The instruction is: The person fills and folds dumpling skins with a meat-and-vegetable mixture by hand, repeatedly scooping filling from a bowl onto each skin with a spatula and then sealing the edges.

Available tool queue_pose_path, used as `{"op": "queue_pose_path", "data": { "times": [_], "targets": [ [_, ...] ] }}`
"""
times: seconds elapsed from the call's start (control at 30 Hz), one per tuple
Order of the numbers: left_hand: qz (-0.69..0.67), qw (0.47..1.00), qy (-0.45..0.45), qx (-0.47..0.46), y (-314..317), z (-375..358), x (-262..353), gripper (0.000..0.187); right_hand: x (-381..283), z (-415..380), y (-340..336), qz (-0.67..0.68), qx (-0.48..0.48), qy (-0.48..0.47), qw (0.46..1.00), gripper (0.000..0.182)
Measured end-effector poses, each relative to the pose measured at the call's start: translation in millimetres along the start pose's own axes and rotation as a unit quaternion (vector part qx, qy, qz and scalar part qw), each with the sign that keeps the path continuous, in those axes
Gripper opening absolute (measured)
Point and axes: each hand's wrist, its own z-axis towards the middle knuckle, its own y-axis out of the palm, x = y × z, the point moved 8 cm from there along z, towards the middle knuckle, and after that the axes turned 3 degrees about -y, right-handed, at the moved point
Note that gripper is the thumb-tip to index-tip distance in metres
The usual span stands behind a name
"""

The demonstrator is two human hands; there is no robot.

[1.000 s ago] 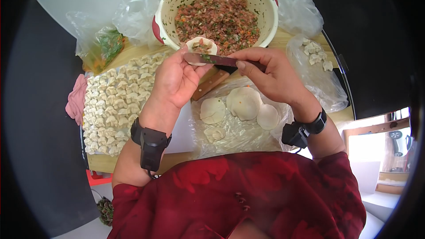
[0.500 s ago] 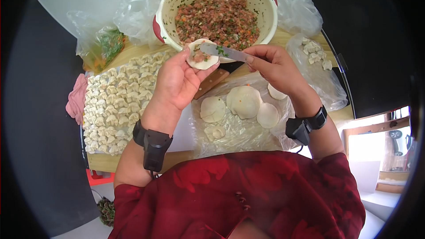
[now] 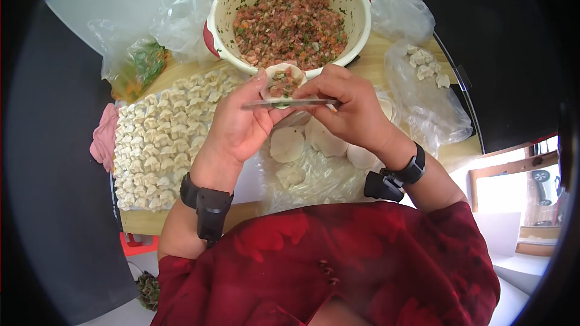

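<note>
In my left hand (image 3: 241,111) a round dumpling wrapper (image 3: 270,79) is cupped between thumb and fingers, with meat filling (image 3: 285,83) spread in its middle. My right hand (image 3: 353,105) grips a flat metal spatula (image 3: 260,104), its blade seen edge-on and pointing left across the wrapper's near side. The fingertips of the right hand are at the wrapper's right edge; whether they pinch it is hard to see. Just beyond both hands stands a large cream bowl (image 3: 219,30) of minced meat filling (image 3: 290,27) with green and orange bits.
Rows of folded dumplings (image 3: 160,139) cover the board on the left. Loose wrappers (image 3: 287,143) lie on plastic sheeting (image 3: 326,187) below my hands. More dumplings (image 3: 426,63) sit on a plastic bag at right. A bag of greens (image 3: 145,63) and a pink cloth (image 3: 105,136) are at left.
My right hand has moved left to the wrapper, and the spatula has turned from lying over the filling to edge-on in front of it. The filling now covers more of the wrapper.
</note>
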Motion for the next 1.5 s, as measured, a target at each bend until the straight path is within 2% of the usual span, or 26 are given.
{"op": "queue_pose_path", "data": {
  "times": [0.07, 0.13, 0.17, 0.23, 0.33, 0.4, 0.47, 0.53, 0.7, 0.77, 0.87, 0.97, 1.13, 1.2, 1.27, 1.43, 1.5],
  "targets": [
    [0.022, 1.000, -0.002, 0.013, -0.9, -3.1, -3.2, 0.038, -2.3, 2.2, -0.1, -0.005, -0.007, -0.010, 1.000, 0.015],
    [0.042, 0.999, -0.004, 0.024, -2.9, -6.1, -7.8, 0.039, 1.0, 6.8, -2.3, 0.042, 0.002, 0.061, 0.997, 0.010],
    [0.074, 0.997, 0.003, 0.015, -2.8, -7.3, -9.9, 0.040, 2.4, 8.3, -0.9, 0.041, 0.004, 0.063, 0.997, 0.010],
    [0.105, 0.994, 0.008, 0.004, 2.4, -10.1, -12.8, 0.041, 8.3, 11.3, -5.7, 0.045, 0.059, 0.070, 0.995, 0.012],
    [0.153, 0.988, 0.016, -0.011, 14.4, -11.3, -15.7, 0.039, 7.9, 13.4, -7.1, 0.040, 0.089, 0.057, 0.994, 0.014],
    [0.262, 0.964, 0.036, 0.025, 9.9, -9.5, -14.8, 0.035, 9.0, 13.5, 0.0, 0.046, 0.092, 0.078, 0.992, 0.014],
    [0.271, 0.962, 0.028, 0.023, 8.5, -9.5, -14.6, 0.033, 13.1, 13.4, 6.7, 0.053, 0.093, 0.098, 0.989, 0.014],
    [0.280, 0.960, 0.019, 0.021, 6.0, -9.2, -15.1, 0.032, 26.4, 9.8, 14.1, 0.170, 0.110, 0.150, 0.968, 0.014],
    [0.199, 0.976, 0.060, 0.066, -0.9, -14.6, 0.2, 0.032, 36.5, 4.3, 0.8, 0.237, 0.131, 0.183, 0.945, 0.021],
    [0.182, 0.979, 0.065, 0.058, -5.0, -12.7, -0.2, 0.032, 43.3, -2.0, 11.2, 0.269, 0.073, 0.221, 0.935, 0.023],
    [0.164, 0.983, 0.069, 0.044, -3.8, -10.7, -2.2, 0.032, 30.3, -1.3, 12.9, 0.206, 0.023, 0.215, 0.954, 0.022],
    [0.180, 0.979, 0.084, 0.050, -1.4, -11.1, -3.3, 0.032, 22.9, -0.9, 6.6, 0.166, 0.050, 0.217, 0.961, 0.020],
    [0.215, 0.967, 0.118, 0.073, -1.4, -15.6, 6.0, 0.033, 26.5, -1.4, 3.5, 0.163, 0.068, 0.202, 0.963, 0.018],
    [0.265, 0.947, 0.148, 0.110, -6.3, -19.7, 12.5, 0.027, 26.8, -1.8, 5.7, 0.157, 0.062, 0.207, 0.964, 0.018],
    [0.272, 0.944, 0.147, 0.112, -10.8, -19.6, 11.4, 0.026, 27.2, -1.9, 11.1, 0.219, 0.079, 0.199, 0.952, 0.018],
    [0.317, 0.927, 0.162, 0.115, -11.5, -20.0, 12.2, 0.020, 31.5, -3.9, 13.1, 0.207, 0.061, 0.201, 0.955, 0.019],
    [0.365, 0.895, 0.222, 0.131, -7.6, -23.4, 19.0, 0.018, 32.0, -3.9, 15.7, 0.214, 0.053, 0.197, 0.955, 0.020]
  ]
}}
